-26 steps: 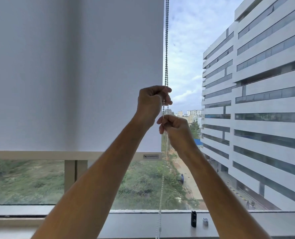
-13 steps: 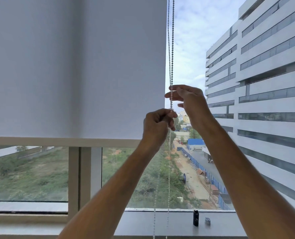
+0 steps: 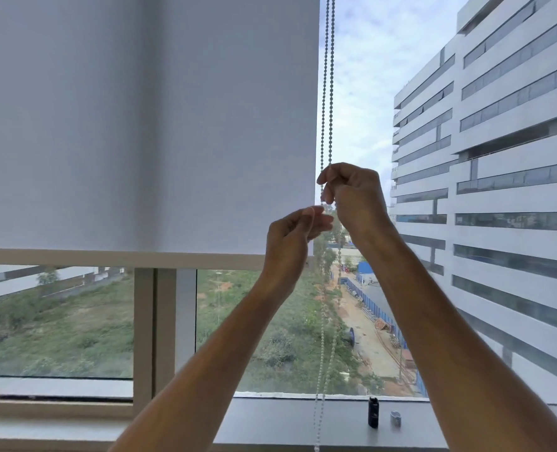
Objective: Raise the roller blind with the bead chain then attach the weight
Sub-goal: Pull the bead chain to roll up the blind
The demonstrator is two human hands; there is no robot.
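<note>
The white roller blind [image 3: 146,125] covers the upper left part of the window, its bottom bar [image 3: 117,258] hanging level a good way above the window sill [image 3: 270,422], with green ground and a road showing through the glass below it. Just off the blind's right edge the bead chain [image 3: 328,93] drops in two strands from the top of the view, past both hands, down to the sill and out of sight at the bottom.

The right hand [image 3: 355,197] is the higher one, its fingers clenched around the chain, thumb and forefinger pinching a strand where it enters the fist. The left hand [image 3: 290,246] sits just below and to the left, in front of the blind's lower right corner. Its fingers [image 3: 316,220] are curled loosely with the tips near the chain, but I cannot tell whether they are actually gripping a strand.

On the sill, to the right of the hanging chain, a small black upright piece [image 3: 373,415] stands with a small grey clip-like piece [image 3: 395,418] just beside it. A large white office building [image 3: 505,158] fills the view outside on the right.
</note>
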